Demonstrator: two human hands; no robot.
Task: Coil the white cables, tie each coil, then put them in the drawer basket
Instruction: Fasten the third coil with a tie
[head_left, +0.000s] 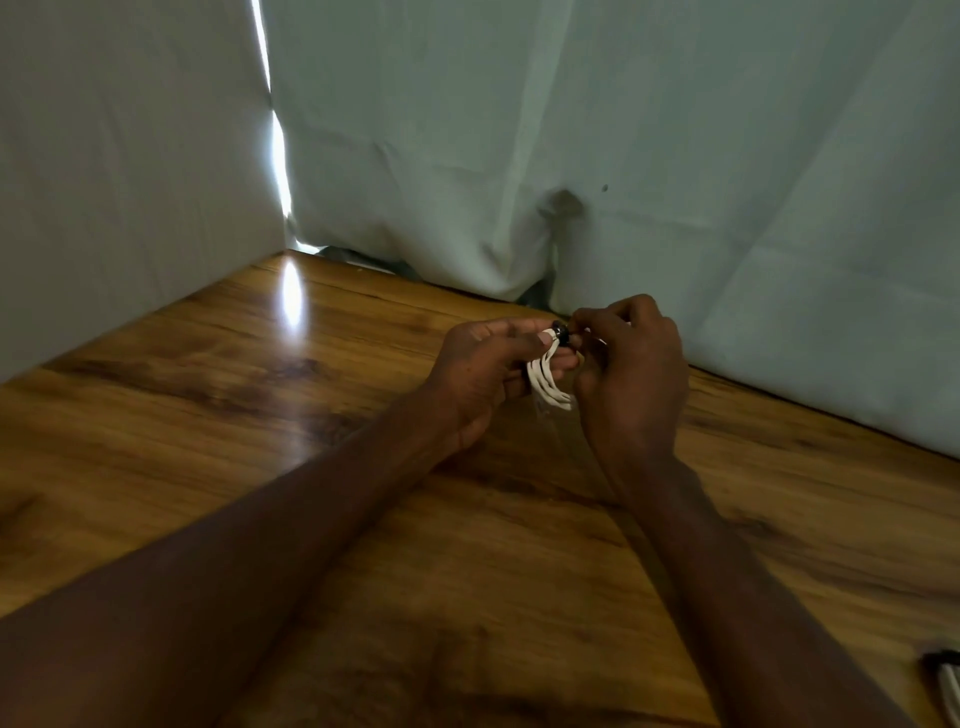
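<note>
Along the left edge of the wooden bench there is only a bright streak of light, falling through the gap in the pale cloth that hangs behind the back edge.

Towards the back edge, right of the middle, the left hand holds the coiled white cable just above the bench. Its grip is narrow, with thumb and fingers curled round the top of the bundle. The loops hang down from that grip, so the coil's long axis runs roughly upright, with the curved bottom of the loops showing between the two hands. The cable looks thin, soft and off-white, gathered into several even strands.

At the top of the bundle sits a small dark piece, either the tie or a connector; it is too small to tell which. It lies directly between the two grips, touching both.

The right hand is close against the coil from the right, its fingertips pinched narrowly at that dark piece. Both hands are equally near, and judging by this, the tying is under way, the right working while the left steadies.

At the front right corner of the bench another white cable with a dark end is partly cut off by the frame. No drawer basket is in view.
</note>
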